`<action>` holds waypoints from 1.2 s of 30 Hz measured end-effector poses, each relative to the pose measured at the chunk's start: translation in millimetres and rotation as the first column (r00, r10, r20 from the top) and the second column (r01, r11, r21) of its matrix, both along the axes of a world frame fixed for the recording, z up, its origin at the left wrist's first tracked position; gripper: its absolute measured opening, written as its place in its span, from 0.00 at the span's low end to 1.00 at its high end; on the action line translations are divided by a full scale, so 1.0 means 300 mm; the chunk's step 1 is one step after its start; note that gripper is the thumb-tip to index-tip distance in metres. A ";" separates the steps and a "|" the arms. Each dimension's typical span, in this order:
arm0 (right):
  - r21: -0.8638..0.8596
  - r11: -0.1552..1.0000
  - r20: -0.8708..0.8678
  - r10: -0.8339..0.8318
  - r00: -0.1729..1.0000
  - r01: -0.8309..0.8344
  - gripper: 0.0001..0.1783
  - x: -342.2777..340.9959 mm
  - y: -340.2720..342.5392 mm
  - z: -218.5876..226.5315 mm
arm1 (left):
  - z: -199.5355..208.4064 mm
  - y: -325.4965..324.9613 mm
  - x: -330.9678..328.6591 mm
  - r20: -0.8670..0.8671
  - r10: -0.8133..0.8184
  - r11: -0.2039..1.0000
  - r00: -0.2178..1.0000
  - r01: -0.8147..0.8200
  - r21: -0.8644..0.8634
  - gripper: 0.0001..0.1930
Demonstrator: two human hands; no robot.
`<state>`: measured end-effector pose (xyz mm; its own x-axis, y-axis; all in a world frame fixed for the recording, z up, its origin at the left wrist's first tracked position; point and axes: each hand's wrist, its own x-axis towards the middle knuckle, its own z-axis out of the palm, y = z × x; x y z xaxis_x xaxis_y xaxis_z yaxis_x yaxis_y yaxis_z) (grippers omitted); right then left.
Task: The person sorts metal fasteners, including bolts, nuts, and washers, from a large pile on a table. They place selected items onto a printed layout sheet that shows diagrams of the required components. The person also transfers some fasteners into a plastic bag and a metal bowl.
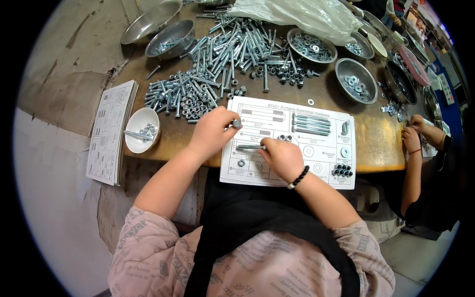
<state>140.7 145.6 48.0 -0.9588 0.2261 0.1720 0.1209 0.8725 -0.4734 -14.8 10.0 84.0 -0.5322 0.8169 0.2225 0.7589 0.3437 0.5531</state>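
A white printed hardware chart (pixel 289 106) lies at the table's near edge, in front of me. Over its left side, my left hand (pixel 213 129) pinches a bolt, whose hex head (pixel 237 123) shows at the fingertips. Lower on the chart, my right hand (pixel 286 159) grips a few slim bolts (pixel 250 147) that point left. Several long bolts (pixel 310 124) lie side by side on the chart's upper part. Short bolts (pixel 345 128), a flat washer (pixel 345 152), dark nuts (pixel 342 171) and a single nut (pixel 241 163) rest on other printed boxes.
Loose bolts (pixel 237 47) and nuts (pixel 195 103) are heaped beyond the chart. Metal bowls of washers (pixel 356 81) stand at the right, and a white bowl (pixel 142 119) holds hardware at the left. A sheet stack (pixel 111 131) overhangs the left edge. Another person's hands (pixel 413 136) work at right.
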 end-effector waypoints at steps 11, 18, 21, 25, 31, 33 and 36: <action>0.157 0.987 0.013 0.034 0.999 -0.035 0.08 0.052 0.002 -0.031 | -0.182 -0.023 0.015 0.091 -0.142 0.985 0.986 0.150 -0.090 0.12; 0.058 0.998 -0.134 -0.022 0.991 0.030 0.08 0.206 0.065 0.001 | -0.153 -0.019 0.057 0.077 -0.242 0.956 0.967 0.252 -0.151 0.14; 0.036 0.997 -0.168 -0.055 0.984 0.062 0.08 0.277 0.091 0.014 | -0.158 -0.022 0.050 -0.042 -0.298 0.942 0.954 0.287 -0.174 0.15; -0.021 0.988 -0.158 -0.155 0.975 0.154 0.08 0.380 0.134 0.029 | -0.157 -0.028 0.040 -0.037 -0.292 0.936 0.956 0.278 -0.214 0.15; -0.100 0.933 -0.221 -0.359 0.907 0.345 0.08 0.552 0.231 0.025 | -0.147 -0.019 0.046 -0.092 -0.307 0.932 0.947 0.279 -0.231 0.15; -0.097 0.905 -0.263 -0.425 0.866 0.415 0.08 0.615 0.280 0.006 | -0.136 -0.033 0.047 0.021 -0.244 0.960 0.970 0.245 -0.139 0.15; -0.076 0.836 -0.216 -0.545 0.810 0.543 0.09 0.720 0.354 -0.038 | -0.129 -0.056 0.046 0.200 -0.048 0.998 0.979 0.056 -0.034 0.16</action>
